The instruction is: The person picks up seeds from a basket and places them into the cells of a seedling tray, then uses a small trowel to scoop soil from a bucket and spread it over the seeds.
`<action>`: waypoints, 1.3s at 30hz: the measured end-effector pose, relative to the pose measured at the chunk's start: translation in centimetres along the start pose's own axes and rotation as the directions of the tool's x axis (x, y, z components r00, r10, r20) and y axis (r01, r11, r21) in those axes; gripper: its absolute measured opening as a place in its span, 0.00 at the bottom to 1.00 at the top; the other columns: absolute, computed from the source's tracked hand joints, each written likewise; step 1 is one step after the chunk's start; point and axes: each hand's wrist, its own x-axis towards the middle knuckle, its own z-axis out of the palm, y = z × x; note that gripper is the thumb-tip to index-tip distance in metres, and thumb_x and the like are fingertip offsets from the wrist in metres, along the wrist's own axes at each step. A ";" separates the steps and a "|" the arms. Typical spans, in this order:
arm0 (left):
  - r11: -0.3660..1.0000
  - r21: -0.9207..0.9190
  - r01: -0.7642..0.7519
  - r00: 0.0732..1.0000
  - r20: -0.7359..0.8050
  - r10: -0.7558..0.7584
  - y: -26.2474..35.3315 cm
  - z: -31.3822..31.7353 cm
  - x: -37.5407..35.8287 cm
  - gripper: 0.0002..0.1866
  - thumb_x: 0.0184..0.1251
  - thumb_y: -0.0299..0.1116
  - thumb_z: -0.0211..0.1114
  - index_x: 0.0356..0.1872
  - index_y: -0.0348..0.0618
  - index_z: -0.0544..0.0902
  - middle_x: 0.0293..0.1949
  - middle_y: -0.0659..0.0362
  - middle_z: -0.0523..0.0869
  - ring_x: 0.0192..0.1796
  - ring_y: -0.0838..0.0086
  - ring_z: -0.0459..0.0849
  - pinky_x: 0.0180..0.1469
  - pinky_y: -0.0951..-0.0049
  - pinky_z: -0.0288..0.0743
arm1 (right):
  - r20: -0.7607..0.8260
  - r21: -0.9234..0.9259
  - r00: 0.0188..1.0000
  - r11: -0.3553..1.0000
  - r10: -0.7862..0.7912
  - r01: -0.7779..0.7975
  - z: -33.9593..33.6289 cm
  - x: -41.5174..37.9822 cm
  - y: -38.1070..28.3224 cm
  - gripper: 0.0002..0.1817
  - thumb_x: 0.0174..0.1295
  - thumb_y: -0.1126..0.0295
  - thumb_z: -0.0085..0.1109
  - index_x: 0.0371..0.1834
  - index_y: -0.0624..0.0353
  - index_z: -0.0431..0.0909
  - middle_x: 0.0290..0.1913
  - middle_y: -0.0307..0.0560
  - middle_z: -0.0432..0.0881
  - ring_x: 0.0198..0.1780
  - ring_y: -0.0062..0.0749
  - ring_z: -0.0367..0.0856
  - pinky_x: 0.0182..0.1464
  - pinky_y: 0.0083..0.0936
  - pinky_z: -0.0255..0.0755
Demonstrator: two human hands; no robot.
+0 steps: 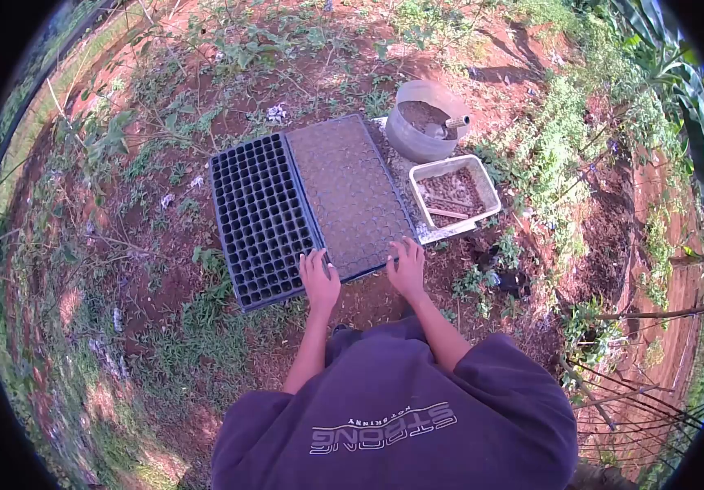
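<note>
Two cell trays lie side by side in front of me. The left one is a black tray (262,216) with empty cells. Brown soil fills the cells of the right tray (348,192). My left hand (319,278) rests at the near left corner of the soil-filled tray, by the edge of the black tray, its fingers apart. At the near right corner of the filled tray is my right hand (406,267), with fingers spread on the rim. Neither hand has anything lifted in it.
Right of the trays, a translucent round tub (407,140) holds soil and a scoop-like item with a handle. Nearer sits a white rectangular container (487,198) with brown material and sticks. Weeds and bare red soil surround them; thin branches lie at the lower right.
</note>
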 end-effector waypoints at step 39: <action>0.934 0.357 -0.007 0.843 0.505 -0.187 19.9 23.9 6.7 0.33 0.60 0.42 0.62 0.67 0.44 0.67 0.75 0.50 0.42 0.75 0.38 0.41 0.72 0.42 0.48 | 0.569 -0.123 0.820 0.992 0.065 0.006 -3.4 15.4 26.8 0.21 0.54 0.69 0.56 0.55 0.49 0.78 0.58 0.50 0.74 0.62 0.63 0.64 0.65 0.47 0.63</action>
